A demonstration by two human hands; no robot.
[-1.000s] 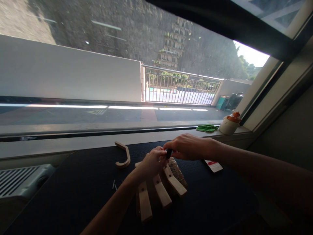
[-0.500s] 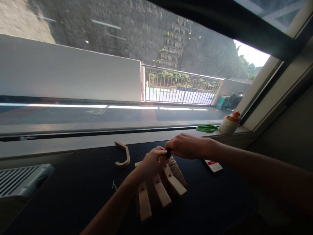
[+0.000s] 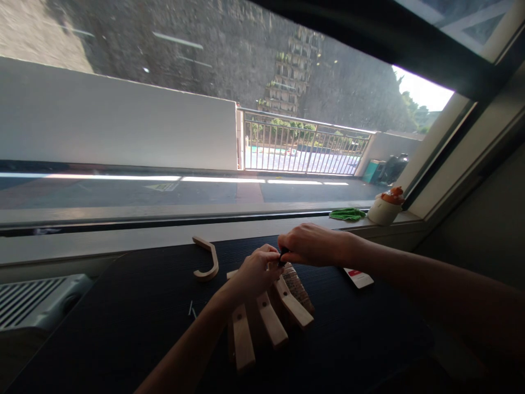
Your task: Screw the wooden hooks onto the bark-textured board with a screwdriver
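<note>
My left hand (image 3: 256, 271) is closed over the top of a wooden piece with several flat slats (image 3: 270, 323) fanning toward me on the black table (image 3: 123, 323). My right hand (image 3: 311, 244) is closed in a pinch on a small black tool (image 3: 282, 256) whose tip sits just above the left fingers. The part of the wood under the hands is hidden. A curved wooden hook (image 3: 208, 258) lies loose to the left, apart from both hands.
Two small screws (image 3: 191, 310) lie left of the slats. A white card with a red mark (image 3: 358, 277) lies right of my hands. On the window sill stand a green cloth (image 3: 347, 214) and a white pot (image 3: 384, 208). A radiator (image 3: 36, 301) sits at lower left.
My right hand has crept slightly right and up with the black tool. The left hand and wooden pieces stay put.
</note>
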